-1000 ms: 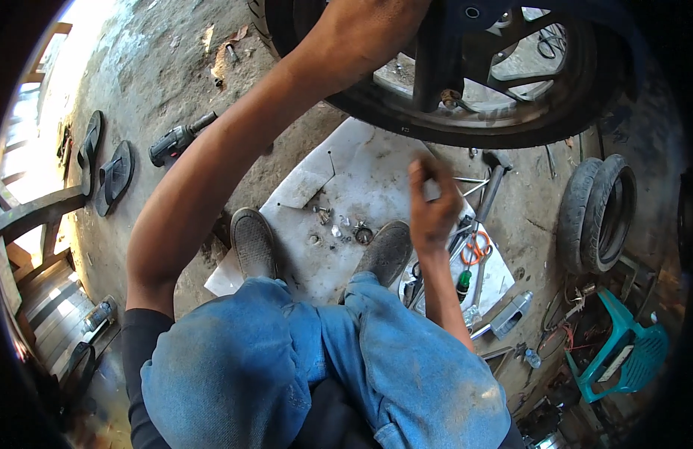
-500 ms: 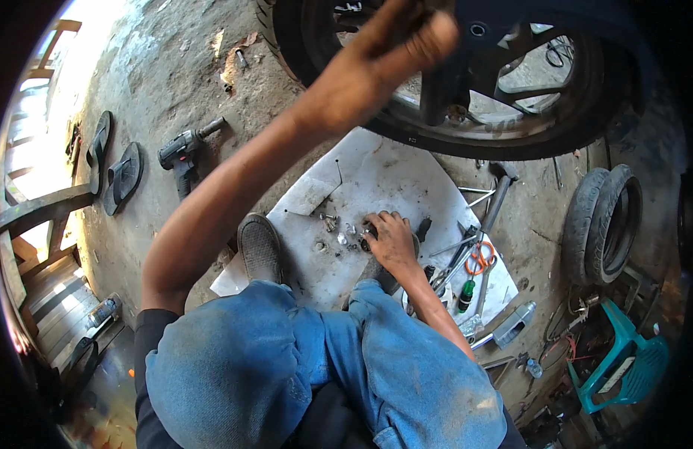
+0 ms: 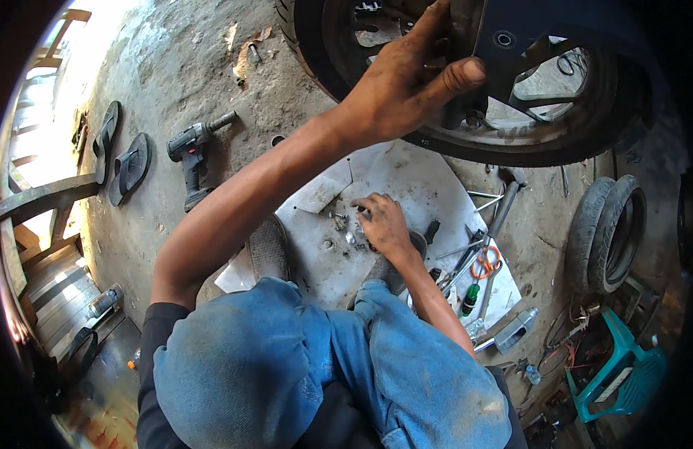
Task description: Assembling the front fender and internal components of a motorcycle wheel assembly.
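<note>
Up at the wheel [image 3: 537, 156], my left hand [image 3: 395, 90] reaches to the dark fork leg [image 3: 466, 34], thumb stretched out and apart from the fingers. Some of its fingertips are hidden against the dark parts. My right hand [image 3: 384, 223] is low over the white sheet [image 3: 406, 168], its fingers loosely bent and apart, next to a small cluster of metal bolts [image 3: 337, 221]. A small silvery piece [image 3: 351, 238] lies close to its thumb. No held thing shows in this hand, though its palm side is hidden.
To the right lie orange-handled scissors [image 3: 485, 262], a green screwdriver [image 3: 470, 298] and a hammer [image 3: 503, 202]. Two loose tyres [image 3: 597, 232] stand farther right, above a green plastic chair [image 3: 623, 367]. An impact wrench [image 3: 193, 153] and sandals [image 3: 129, 168] are on the left.
My left hand has come slightly lower at the wheel, its thumb now distinct. My right hand has shifted a little up on the sheet. The whole view has moved slightly.
</note>
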`<state>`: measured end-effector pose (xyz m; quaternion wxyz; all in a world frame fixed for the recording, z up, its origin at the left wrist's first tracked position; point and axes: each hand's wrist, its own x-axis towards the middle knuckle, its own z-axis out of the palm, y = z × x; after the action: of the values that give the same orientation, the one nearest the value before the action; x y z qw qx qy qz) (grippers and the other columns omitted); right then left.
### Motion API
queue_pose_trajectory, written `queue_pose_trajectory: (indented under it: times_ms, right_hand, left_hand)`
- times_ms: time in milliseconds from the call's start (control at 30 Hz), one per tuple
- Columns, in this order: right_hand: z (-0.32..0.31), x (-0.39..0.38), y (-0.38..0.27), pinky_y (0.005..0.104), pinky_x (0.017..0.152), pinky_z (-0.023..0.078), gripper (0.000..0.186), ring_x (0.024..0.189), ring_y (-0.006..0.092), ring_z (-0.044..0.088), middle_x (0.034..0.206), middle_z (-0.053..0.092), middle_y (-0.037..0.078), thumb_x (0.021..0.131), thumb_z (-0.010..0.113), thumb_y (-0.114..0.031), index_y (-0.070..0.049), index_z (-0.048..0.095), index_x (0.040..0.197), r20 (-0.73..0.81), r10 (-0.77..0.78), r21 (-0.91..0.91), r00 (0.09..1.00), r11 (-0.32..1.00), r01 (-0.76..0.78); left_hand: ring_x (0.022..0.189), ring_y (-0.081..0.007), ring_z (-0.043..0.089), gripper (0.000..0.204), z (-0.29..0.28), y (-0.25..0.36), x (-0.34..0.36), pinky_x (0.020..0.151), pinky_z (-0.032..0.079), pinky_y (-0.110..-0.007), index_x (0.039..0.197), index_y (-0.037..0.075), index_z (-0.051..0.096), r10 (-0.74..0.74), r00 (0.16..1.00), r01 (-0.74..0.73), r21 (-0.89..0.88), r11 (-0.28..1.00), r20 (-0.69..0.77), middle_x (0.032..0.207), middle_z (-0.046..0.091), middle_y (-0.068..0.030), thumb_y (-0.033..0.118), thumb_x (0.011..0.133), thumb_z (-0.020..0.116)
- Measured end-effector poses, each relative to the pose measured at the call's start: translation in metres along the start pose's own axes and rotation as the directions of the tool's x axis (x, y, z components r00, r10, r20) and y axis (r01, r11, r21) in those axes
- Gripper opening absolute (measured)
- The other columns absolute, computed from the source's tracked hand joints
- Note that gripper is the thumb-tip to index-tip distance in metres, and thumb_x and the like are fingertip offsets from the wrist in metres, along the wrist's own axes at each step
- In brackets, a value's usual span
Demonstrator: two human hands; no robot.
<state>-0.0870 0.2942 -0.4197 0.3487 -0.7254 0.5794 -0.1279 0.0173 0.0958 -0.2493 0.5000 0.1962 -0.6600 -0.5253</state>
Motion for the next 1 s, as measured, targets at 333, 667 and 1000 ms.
queue_pose_trajectory:
  times_ms: [333, 667, 1000]
  right_hand:
    - [-0.02, -0.004, 0.006, 0.0359, 0.086, 0.047, 0.022, 0.091, 0.0297, 0.058, 0.093, 0.066, 0.01, 0.077, 0.069, -0.012, -0.01, 0.073, 0.099, 0.076, -0.089, 0.088, 0.993, 0.993, 0.082]
    - [0.04, 0.018, -0.022, 0.04, 0.087, 0.044, 0.021, 0.099, 0.0271, 0.056, 0.101, 0.062, 0.007, 0.077, 0.071, -0.015, -0.01, 0.071, 0.098, 0.045, -0.313, -0.007, 0.949, 0.95, 0.313]
    - [-0.01, 0.003, -0.02, 0.0276, 0.064, 0.045, 0.019, 0.069, 0.0141, 0.056, 0.078, 0.06, 0.005, 0.094, 0.06, -0.018, 0.0, 0.067, 0.093, -0.131, 0.3, 0.706, 0.945, 0.698, -0.124]
  left_hand:
    - [0.113, -0.0281, 0.057, 0.072, 0.011, 0.009, -0.002, 0.094, 0.045, -0.038, 0.148, -0.003, 0.017, 0.06, 0.99, -0.044, 0.121, 0.992, -0.126, 0.125, 0.056, -0.0238, 0.038, 0.099, 0.05]
    - [0.107, -0.0333, 0.063, 0.075, 0.011, 0.003, -0.001, 0.089, 0.049, -0.04, 0.142, -0.005, 0.029, -0.029, 0.97, 0.083, 0.217, 0.973, -0.243, 0.109, 0.061, -0.027, 0.045, 0.094, 0.058]
    - [0.09, -0.0435, 0.063, 0.058, 0.026, 0.008, -0.009, 0.08, 0.049, -0.041, 0.141, -0.001, 0.027, -0.058, 0.964, 0.1, 0.149, 0.984, -0.259, 0.097, 0.061, -0.0273, 0.007, 0.091, 0.054]
